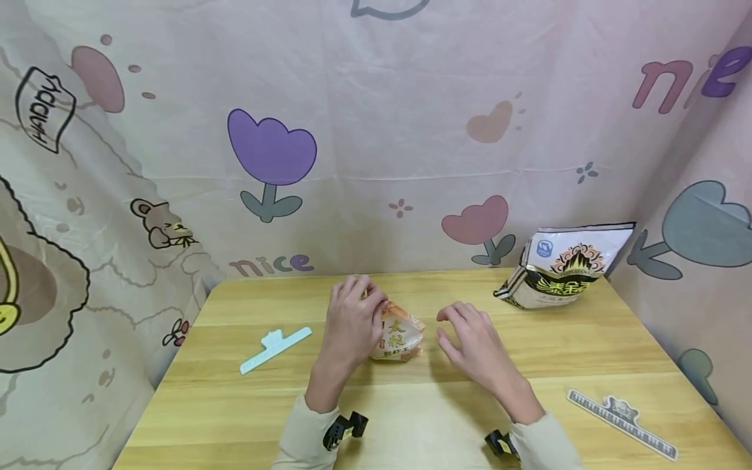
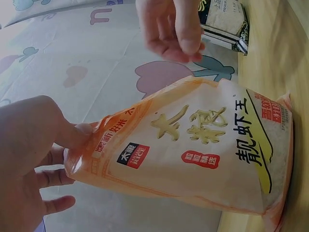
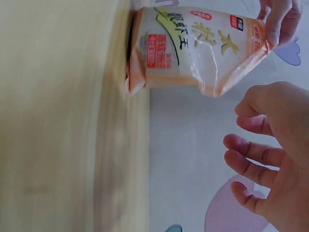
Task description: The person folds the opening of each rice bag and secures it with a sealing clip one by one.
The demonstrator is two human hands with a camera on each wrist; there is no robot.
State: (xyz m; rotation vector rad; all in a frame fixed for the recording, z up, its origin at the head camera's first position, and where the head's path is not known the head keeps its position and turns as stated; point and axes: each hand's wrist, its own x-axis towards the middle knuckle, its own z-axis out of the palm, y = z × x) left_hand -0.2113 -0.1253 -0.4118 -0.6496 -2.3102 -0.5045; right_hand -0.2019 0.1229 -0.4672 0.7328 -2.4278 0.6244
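On the table (image 1: 205,418), the rice bag (image 1: 399,336) stands, its top pinched between thumb and fingers of the left hand (image 1: 354,323); right hand (image 1: 472,339) hangs just beside, fingers parted, touching nothing. I'd favour a high pinch, weight on the tabletop, so it won't tip.
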